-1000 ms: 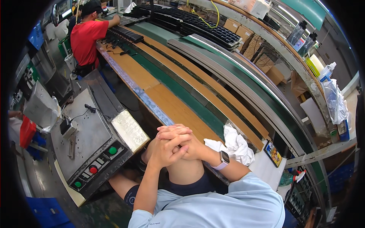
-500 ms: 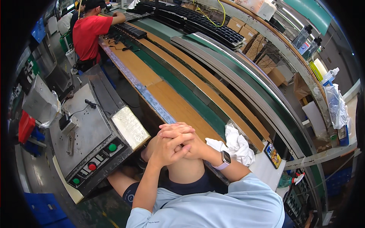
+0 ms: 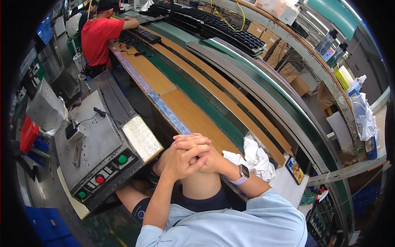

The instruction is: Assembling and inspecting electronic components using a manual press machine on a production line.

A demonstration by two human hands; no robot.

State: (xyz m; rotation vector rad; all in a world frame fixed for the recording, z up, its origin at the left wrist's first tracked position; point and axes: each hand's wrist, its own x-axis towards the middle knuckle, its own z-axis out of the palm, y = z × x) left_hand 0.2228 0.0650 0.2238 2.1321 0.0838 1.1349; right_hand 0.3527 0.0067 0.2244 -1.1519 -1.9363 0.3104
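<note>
Little has moved since the earlier frame: both hands stay clasped together over the raised knee (image 3: 204, 186), and only the view has turned a bit. Left hand (image 3: 181, 158) and right hand (image 3: 205, 154) are locked, the fingers (image 3: 192, 142) of both woven and closed on each other, holding no object. On the right wrist sits a watch (image 3: 242, 175) with a pale strap. Just beside it a crumpled white cloth (image 3: 255, 156) lies at the near edge of the table (image 3: 185, 111). To the left stands a grey machine (image 3: 96, 144) with a red button (image 3: 99, 179) and green buttons. Beyond runs a green conveyor belt (image 3: 197, 99). Far away, a person in a red shirt (image 3: 98, 37) works at black keyboards (image 3: 146, 35).

I think the knee could bump the machine's buttons, because it rests near them.
</note>
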